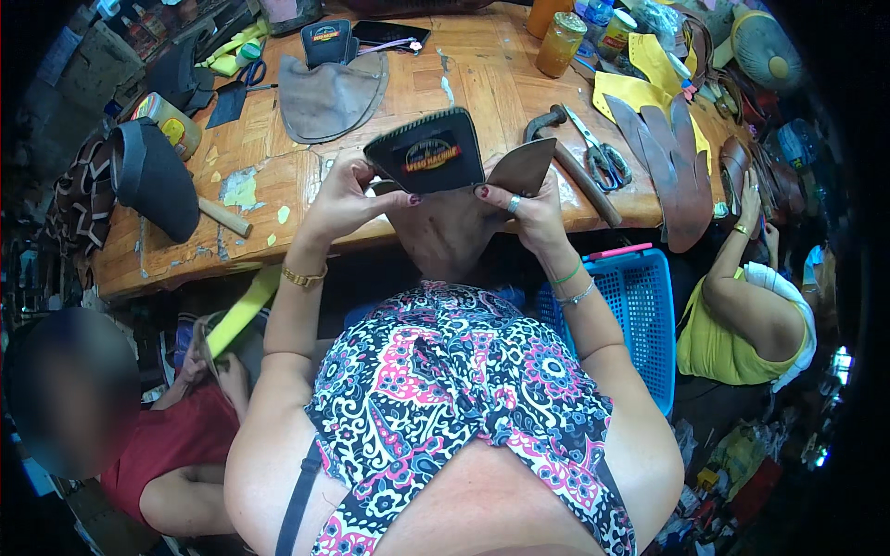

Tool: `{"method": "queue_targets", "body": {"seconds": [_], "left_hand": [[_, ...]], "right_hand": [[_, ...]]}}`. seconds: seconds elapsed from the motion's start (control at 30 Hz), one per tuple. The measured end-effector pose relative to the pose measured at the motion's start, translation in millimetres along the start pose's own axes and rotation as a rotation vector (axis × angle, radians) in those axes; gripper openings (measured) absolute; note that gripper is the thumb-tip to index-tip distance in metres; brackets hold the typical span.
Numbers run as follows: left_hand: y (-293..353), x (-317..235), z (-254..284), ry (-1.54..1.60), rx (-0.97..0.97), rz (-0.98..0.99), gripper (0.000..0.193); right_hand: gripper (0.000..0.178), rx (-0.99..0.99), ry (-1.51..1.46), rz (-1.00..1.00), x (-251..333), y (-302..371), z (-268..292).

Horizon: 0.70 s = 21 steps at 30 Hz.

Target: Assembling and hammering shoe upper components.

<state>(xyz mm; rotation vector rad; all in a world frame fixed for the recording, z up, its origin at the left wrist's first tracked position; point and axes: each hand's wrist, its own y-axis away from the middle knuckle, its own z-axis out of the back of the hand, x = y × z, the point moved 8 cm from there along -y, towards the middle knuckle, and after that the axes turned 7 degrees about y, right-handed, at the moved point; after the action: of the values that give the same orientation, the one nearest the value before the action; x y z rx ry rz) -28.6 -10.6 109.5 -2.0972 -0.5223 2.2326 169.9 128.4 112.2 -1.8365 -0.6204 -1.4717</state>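
Above the front edge of the table, both my hands hold up a dark leather piece. It has a black panel (434, 153) with a stitched rim and a colourful patch, and a brown flap (521, 169) stands up beside it. More brown leather (440, 227) hangs below; how these parts join, I cannot make out. My left hand (357, 196) pinches the lower left edge between thumb and fingers. My right hand (530, 211), with a ring on it, grips the lower right side by the brown flap.
On the wooden table (269, 176) lie a hammer (584, 176), scissors (603, 157), brown leather cutouts (663, 167) and a grey-brown leather piece (334, 97). A blue basket (640, 315) stands to my right. Co-workers sit at left, holding a yellow strip (243, 313), and at right.
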Motion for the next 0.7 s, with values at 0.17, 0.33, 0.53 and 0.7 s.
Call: {"method": "queue_targets", "body": {"seconds": [0.17,0.33,0.53,0.7], "left_hand": [[-8,-113,-30,-0.727,0.095,-0.570,0.039],[-6,-112,-39,-1.127,-0.013,-0.807,0.034],[4,14,-49,-1.327,0.195,-0.513,0.036],[19,21,-59,-1.254,0.036,-0.339,0.045]], "right_hand": [[0.076,0.238,0.311,0.305,71,-25,-18],[0.029,0.398,1.008,1.056,110,-33,-42],[0.022,0.625,1.284,1.032,-7,-25,-31],[0.035,0.624,1.422,0.894,-20,-16,-30]]}}
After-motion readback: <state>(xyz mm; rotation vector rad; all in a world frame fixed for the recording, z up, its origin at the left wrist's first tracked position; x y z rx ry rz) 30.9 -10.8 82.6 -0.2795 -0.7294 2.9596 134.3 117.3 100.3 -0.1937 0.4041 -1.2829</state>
